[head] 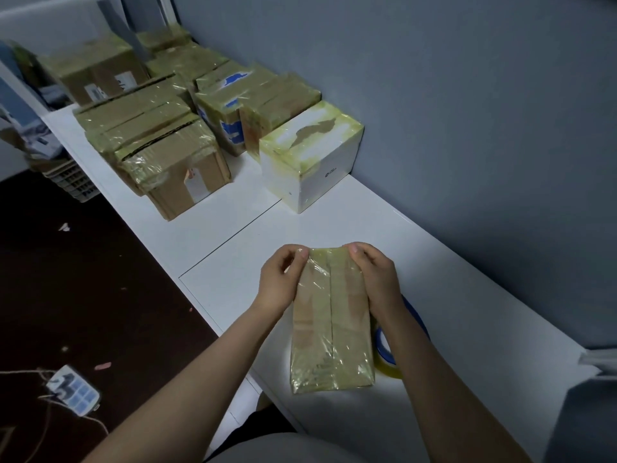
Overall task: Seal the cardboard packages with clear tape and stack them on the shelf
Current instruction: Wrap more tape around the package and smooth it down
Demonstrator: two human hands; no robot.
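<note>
- Cardboard package (330,322): narrow brown box lying flat, glossy with clear tape, its far end pinched by the fingers (297,259) of both hands.
- Tape roll (387,365): yellowish, blue-cored, lying flat on the near right of the fingers.
- Taped packages (160,142): clustered well beyond the fingers, leftward.

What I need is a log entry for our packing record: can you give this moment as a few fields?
box: brown, tape-wrapped, lying on the white table
left hand: pinches the box's far left corner
right hand: holds its far right corner
tape roll: right of the box, partly behind the right forearm
done pile: taped boxes farther along the table, a white box nearest
</note>
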